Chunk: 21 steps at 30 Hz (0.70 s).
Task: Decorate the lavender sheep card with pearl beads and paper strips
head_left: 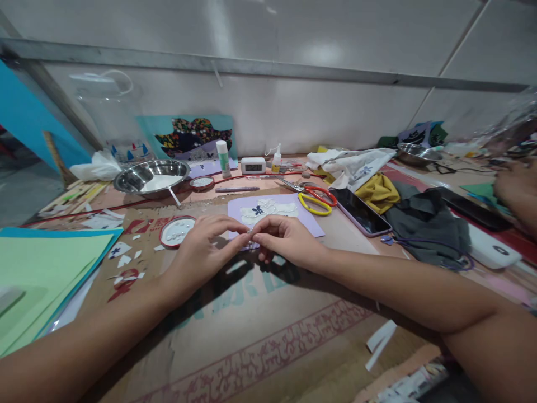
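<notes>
My left hand [205,243] and my right hand [291,238] meet fingertip to fingertip at the near edge of a purple card [308,224]. Both are closed in a pinch on something tiny and shiny, too small to name. On the card lies a white, textured cut-out [271,208] with a dark blue flower. Left of my left hand sits a shallow red-rimmed lid [177,231] holding several small clear beads. Scissors [314,202] with red and yellow handles rest across the card's far right corner.
Cardboard [268,336] covers the work surface. Behind stand a steel bowl [151,176], a glue stick [222,158], a small clock [253,165] and a glue bottle [276,159]. A phone [361,211] and cloths [413,218] lie right. Coloured paper [50,280] is left. Another person's hand [518,187] shows far right.
</notes>
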Available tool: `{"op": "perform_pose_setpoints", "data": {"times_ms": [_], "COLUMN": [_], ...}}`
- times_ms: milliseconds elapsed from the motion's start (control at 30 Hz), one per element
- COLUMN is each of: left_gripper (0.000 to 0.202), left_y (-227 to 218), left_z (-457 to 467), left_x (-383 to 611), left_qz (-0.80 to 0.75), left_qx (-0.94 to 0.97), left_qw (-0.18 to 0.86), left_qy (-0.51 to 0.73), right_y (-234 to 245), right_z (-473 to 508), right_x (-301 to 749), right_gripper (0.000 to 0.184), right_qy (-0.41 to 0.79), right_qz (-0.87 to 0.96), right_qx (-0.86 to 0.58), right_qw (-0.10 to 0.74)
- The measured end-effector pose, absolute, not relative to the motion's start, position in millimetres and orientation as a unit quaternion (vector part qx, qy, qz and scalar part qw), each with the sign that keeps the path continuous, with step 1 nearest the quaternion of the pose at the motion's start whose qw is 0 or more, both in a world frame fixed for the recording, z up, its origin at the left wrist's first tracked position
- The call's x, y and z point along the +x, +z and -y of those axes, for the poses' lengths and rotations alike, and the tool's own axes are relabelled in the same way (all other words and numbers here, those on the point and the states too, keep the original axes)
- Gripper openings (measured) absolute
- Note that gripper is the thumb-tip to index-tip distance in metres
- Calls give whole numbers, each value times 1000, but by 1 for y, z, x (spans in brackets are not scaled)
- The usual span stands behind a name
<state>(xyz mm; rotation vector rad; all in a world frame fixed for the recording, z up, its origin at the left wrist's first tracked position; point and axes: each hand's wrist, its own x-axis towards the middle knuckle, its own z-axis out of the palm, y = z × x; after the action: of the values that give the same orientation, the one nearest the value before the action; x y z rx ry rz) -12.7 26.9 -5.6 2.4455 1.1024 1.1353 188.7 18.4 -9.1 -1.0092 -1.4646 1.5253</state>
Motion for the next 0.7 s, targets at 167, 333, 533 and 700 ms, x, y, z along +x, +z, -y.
{"op": "perform_pose_setpoints", "data": {"times_ms": [167,333,533,700], "left_gripper": [21,19,11,8], "left_y": [-7,-6,-5,-11], "left_z": [-31,-31,-26,-24], "left_x": [-14,-14,-15,-14], "left_qz": [-383,-384,-349,-322], "left_qx": [825,831,873,907], "left_qw": [179,155,38,-5], "left_qy": [375,371,339,271], "right_y": [-8,-11,-16,-5], "right_z": [-19,-19,-18,-17], "right_x": [190,189,193,205], "right_gripper": [8,7,20,23], "right_qy": [594,592,486,159], "right_qz": [586,595,701,905], "right_qx": [-399,-396,-391,-313], "right_qw": [379,373,348,241]}}
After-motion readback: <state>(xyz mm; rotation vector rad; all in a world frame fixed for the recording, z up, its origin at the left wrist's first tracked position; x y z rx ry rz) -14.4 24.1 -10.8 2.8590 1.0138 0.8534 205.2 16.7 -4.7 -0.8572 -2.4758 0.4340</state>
